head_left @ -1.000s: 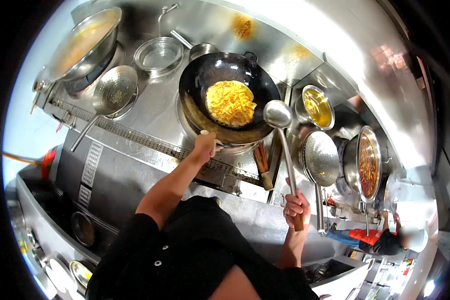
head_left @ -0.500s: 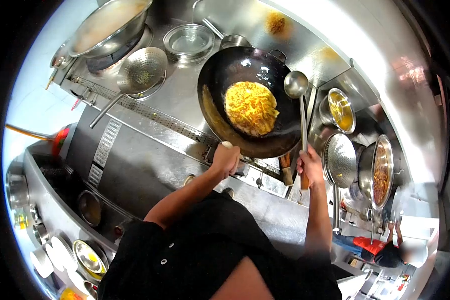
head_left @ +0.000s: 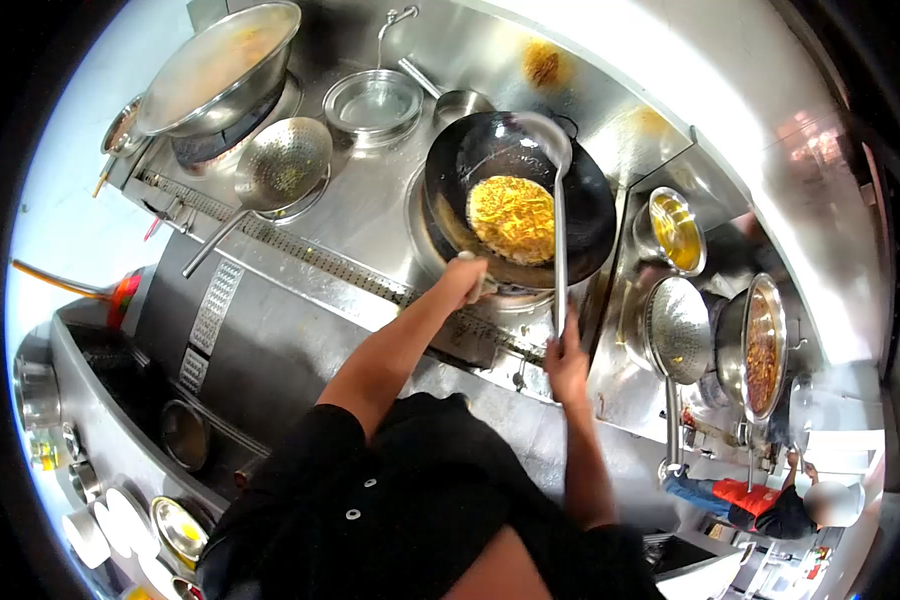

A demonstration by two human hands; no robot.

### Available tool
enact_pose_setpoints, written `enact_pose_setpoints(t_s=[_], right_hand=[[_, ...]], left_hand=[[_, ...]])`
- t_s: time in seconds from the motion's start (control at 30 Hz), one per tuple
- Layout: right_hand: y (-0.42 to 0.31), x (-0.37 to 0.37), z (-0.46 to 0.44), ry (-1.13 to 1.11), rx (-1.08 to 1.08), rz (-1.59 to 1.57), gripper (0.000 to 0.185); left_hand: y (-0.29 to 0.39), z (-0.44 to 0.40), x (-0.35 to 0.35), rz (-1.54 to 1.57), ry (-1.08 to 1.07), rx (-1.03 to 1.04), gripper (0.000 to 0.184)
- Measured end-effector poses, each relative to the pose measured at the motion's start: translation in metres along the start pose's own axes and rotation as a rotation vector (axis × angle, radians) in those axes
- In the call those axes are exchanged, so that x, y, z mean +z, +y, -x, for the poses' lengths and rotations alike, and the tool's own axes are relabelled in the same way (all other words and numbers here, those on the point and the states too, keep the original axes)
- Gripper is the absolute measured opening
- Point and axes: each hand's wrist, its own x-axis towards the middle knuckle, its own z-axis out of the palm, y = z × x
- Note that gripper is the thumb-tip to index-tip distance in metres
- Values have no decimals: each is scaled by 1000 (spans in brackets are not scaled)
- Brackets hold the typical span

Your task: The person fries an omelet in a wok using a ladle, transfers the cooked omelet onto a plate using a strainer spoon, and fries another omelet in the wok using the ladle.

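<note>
A black wok point(head_left: 592, 215) sits tilted over the burner, with a flat yellow-brown, egg-like cake point(head_left: 513, 220) of shredded-looking food on its near inner side. My left hand point(head_left: 460, 278) is closed on the wok's near edge, with a pale cloth point(head_left: 483, 284) at the fingers; the handle itself is hidden. In my right hand point(head_left: 568, 372) is a long-handled ladle point(head_left: 559, 250), fingers wrapped round its lower end. The ladle's bowl, blurred by motion, is over the wok's far side, apart from the food.
Left of the wok are a perforated strainer point(head_left: 283, 160), a glass-like round dish point(head_left: 373, 105) and a large steaming pan point(head_left: 260, 75). On the right stand a bowl of yellow liquid point(head_left: 676, 232), another strainer point(head_left: 680, 330) and a pan of brown food point(head_left: 762, 350). A co-worker point(head_left: 760, 505) stands farther right.
The wok has shifted right and tilted, baring part of the burner ring. The ladle has swung left over the wok, my right hand moving left with it. The food stays in one piece.
</note>
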Motion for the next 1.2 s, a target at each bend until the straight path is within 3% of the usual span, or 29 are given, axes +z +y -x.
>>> enact_pose_setpoints(t_s=[0.03,0.07,0.17,0.3,0.33,0.37,0.43,0.47,0.5,0.53,0.57,0.63,0.73,0.8,0.83,0.87,1.03,1.1,1.2], right_hand=[[6,7,14,-55,122,63,64],[25,21,26,55,-17,36,63],[-16,13,39,20,204,-124,55],[-5,-1,39,-64,261,-212,53],[-20,-16,42,-43,123,-247,55],[-22,-25,46,-116,259,-379,57],[-22,-32,56,-144,288,-421,55],[-20,-31,62,-158,336,-442,54],[-22,-31,65,-162,232,-355,56],[-27,-34,66,-224,326,-316,57],[-32,-41,70,-279,426,-276,59],[-41,-52,78,-304,305,-262,60],[-56,-67,74,-385,251,-364,61],[-69,-79,71,-407,227,-404,62],[-58,-62,73,-331,136,-364,62],[-53,-57,74,-311,141,-390,62],[-40,-56,83,-200,145,-435,62],[-36,-61,88,-187,175,-462,60],[-26,-67,95,-153,109,-408,63]], left_hand=[[1,-10,-4,-51,-31,-45,22],[9,-5,-1,-82,-55,-131,24],[4,0,13,116,38,-223,22],[-12,28,32,211,122,22,28],[-4,63,36,147,71,100,27],[-5,80,35,150,141,38,25],[-22,87,2,19,2,-52,30],[-32,87,-6,98,101,-2,33],[-45,88,-14,173,183,52,37],[-65,100,-45,396,-167,128,41],[-74,115,-64,163,-230,254,43],[-81,134,-97,-282,-171,536,20],[9,184,-79,368,-115,54,17],[38,150,-73,299,-149,-37,16],[44,120,-73,207,-178,-72,14],[24,101,-59,134,-46,152,13],[-77,122,-16,55,148,208,15],[-124,113,-75,99,172,175,14],[-68,186,-68,291,69,-57,17]])
